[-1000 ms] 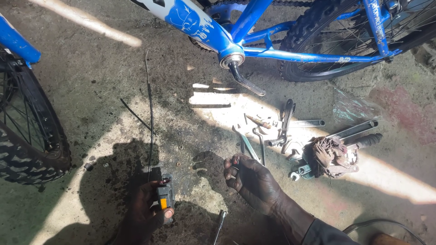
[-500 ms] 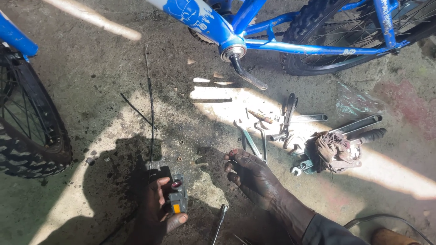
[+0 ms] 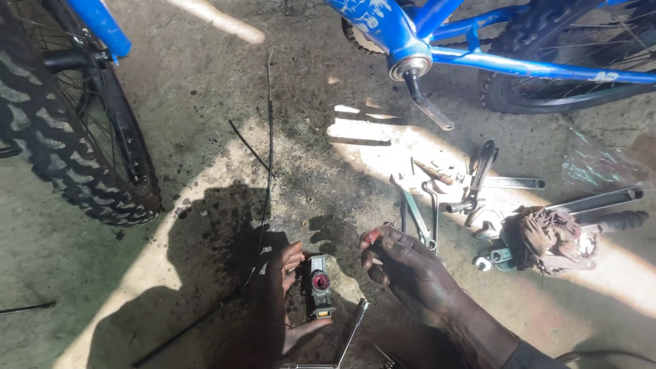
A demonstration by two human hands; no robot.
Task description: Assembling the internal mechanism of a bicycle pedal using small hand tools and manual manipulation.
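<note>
The left hand (image 3: 277, 301) holds a small dark bicycle component (image 3: 318, 285) with a red round centre and an orange mark near its lower end; the fingers (image 3: 292, 258) curl round its left side and the thumb supports it from below. A second ago this component sat lower and further left, in deep shadow; it has since been brought up and toward the middle, into the gap between the two hands, with its red-centred face turned to the camera. The right hand (image 3: 410, 270) has stayed on the concrete floor (image 3: 205, 102), palm down, fingers spread wide and holding nothing; its fingertips lie just beside the component without touching it. As a judgement, the part has been presented for inspection or for work by both hands. A thin black cable (image 3: 268, 137) runs along the floor from the left hand toward the blue bicycle frame (image 3: 478, 61), whose crank arm (image 3: 427, 102) hangs down. A knobbly tyre (image 3: 75, 150) stands at the left. To the right, in a sunlit patch, lie several spanners (image 3: 506, 183) and a dirty rag (image 3: 550, 236). A metal tool (image 3: 352, 328) lies just below the component.
</note>
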